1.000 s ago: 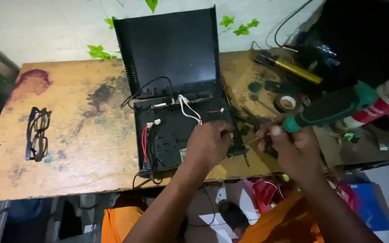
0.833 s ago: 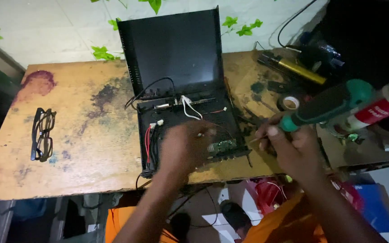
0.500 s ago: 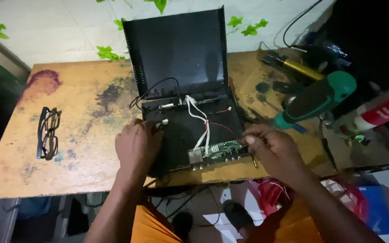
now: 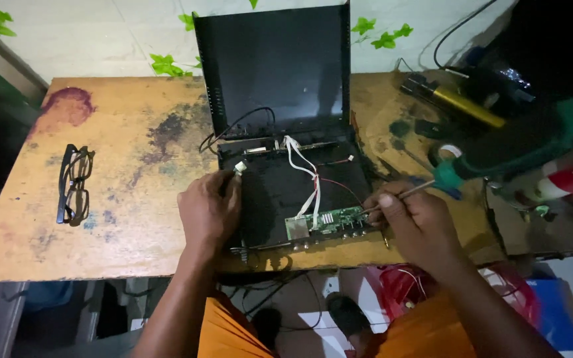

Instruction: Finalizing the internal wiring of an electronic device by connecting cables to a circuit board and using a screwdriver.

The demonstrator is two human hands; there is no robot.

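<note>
1. Fingers (image 4: 223,189) of your left hand (image 4: 208,211) curl down over the left edge of the open black case (image 4: 273,192), with a small white connector (image 4: 239,168) pinched at the fingertips; the hand is closed around that plug rather than spread flat.
2. Your right hand (image 4: 414,222) is clenched round a thin metal-shafted tool (image 4: 406,193), its tip reaching toward the green circuit board (image 4: 326,221). Whether the tip touches the board I cannot tell.
3. That board sits in the near right corner of the case, close to the table (image 4: 121,219) edge in front of you, with white ribbon wires (image 4: 303,169) running up from it toward the hinge.
4. Judge the board as light, stiff and fragile: take it by its bare edges, not by the components or the row of sockets along its front.
5. Treat the wires as soft and easily torn at their plugs; grip the connector body, as your left hand does, not the strands.
6. The case looks like thin sheet, light enough to slide on the worn table, so your left hand's weight on it helps.
7. Its lid (image 4: 276,66) stands upright behind. A pair of glasses (image 4: 73,184) lies well apart to your left; a green-handled tool (image 4: 518,146) and a tape roll (image 4: 447,152) crowd the right.
</note>
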